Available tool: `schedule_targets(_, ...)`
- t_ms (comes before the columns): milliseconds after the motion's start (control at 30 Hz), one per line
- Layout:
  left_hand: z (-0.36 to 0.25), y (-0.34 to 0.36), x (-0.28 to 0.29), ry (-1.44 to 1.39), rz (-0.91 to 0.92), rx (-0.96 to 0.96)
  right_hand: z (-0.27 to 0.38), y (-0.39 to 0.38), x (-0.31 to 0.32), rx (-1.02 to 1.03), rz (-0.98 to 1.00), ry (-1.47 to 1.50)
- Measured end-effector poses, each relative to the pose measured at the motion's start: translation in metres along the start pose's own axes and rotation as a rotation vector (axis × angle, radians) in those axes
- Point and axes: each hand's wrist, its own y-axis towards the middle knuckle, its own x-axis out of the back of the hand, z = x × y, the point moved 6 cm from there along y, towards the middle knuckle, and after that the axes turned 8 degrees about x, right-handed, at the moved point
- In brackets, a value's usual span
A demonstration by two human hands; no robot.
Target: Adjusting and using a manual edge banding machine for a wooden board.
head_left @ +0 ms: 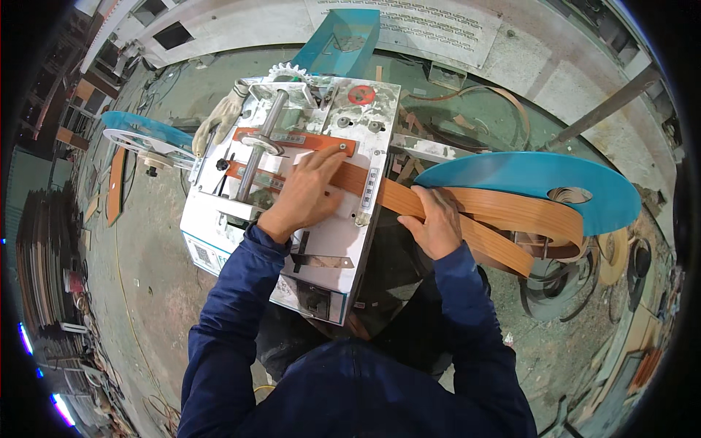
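Note:
A wood-grain edge-banding strip (401, 198) runs from the white machine (343, 255) out to its right side. On the machine top lies my left hand (310, 190), fingers stretched flat over the strip's end beside an upper orange guide bar (314, 141). Just off the machine's right edge, my right hand (438, 219) grips the strip, thumb on its near edge and fingers on its far edge. Beyond this hand the strip bends into a wide loop (533, 208) in front of a teal disc (526, 179). A metal shaft (261, 153) crosses the guides left of my left hand.
A pale work glove (219, 117) lies on the machine's far left corner. A teal chute (339, 44) stands behind, and a teal-and-white reel (150, 135) at left. Dark coiled strips (558, 292) and scraps litter the floor at right. Stacked boards (47, 255) stand far left.

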Motion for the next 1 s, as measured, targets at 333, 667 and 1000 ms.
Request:
schedule_targets(333, -0.025, 0.022, -0.017, 0.183, 0.170, -0.268, -0.003, 0.001, -0.014, 0.025, -0.067, 0.042)
schedule_targets(667, -0.024, 0.015, -0.004, 0.470, -0.001, -0.384, 0.014, 0.009, -0.013, 0.097, -0.105, -0.039)
schedule_targets(1000, -0.013, 0.012, -0.001, 0.631, 0.027, -0.247, 0.043, -0.019, 0.026, 0.012, -0.201, 0.272)
